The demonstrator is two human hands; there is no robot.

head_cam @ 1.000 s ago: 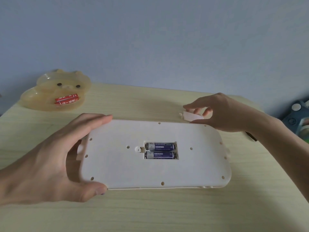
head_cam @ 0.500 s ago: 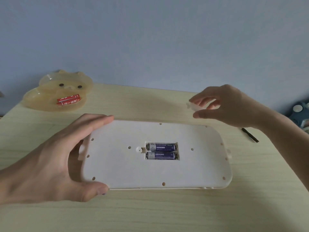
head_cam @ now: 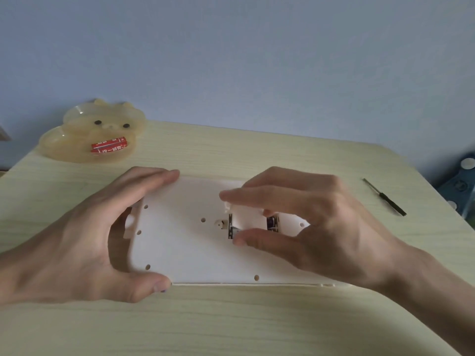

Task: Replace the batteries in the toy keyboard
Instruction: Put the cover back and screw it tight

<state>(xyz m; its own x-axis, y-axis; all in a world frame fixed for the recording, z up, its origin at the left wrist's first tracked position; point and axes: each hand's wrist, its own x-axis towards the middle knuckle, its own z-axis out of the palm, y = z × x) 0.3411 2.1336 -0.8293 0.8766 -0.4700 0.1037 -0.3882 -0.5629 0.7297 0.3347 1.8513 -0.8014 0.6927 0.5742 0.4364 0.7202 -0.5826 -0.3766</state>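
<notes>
The white toy keyboard [head_cam: 185,247] lies face down on the pale wooden table [head_cam: 231,319]. My left hand [head_cam: 84,240] grips its left end, fingers over the far edge and thumb on the near edge. My right hand [head_cam: 308,227] pinches the small white battery cover [head_cam: 248,217] between thumb and fingers, tilted over the battery compartment in the keyboard's middle. The cover and fingers hide most of the dark batteries [head_cam: 271,223]; only slivers show at the compartment's ends.
A translucent yellow bear-shaped dish [head_cam: 77,140] at the back left holds red batteries [head_cam: 109,145]. A thin dark screwdriver [head_cam: 385,197] lies at the right of the table. A blue object [head_cam: 460,186] sits beyond the table's right edge.
My right hand picked the battery cover up from behind the keyboard and carried it down over the battery compartment. The left hand kept its hold on the keyboard.
</notes>
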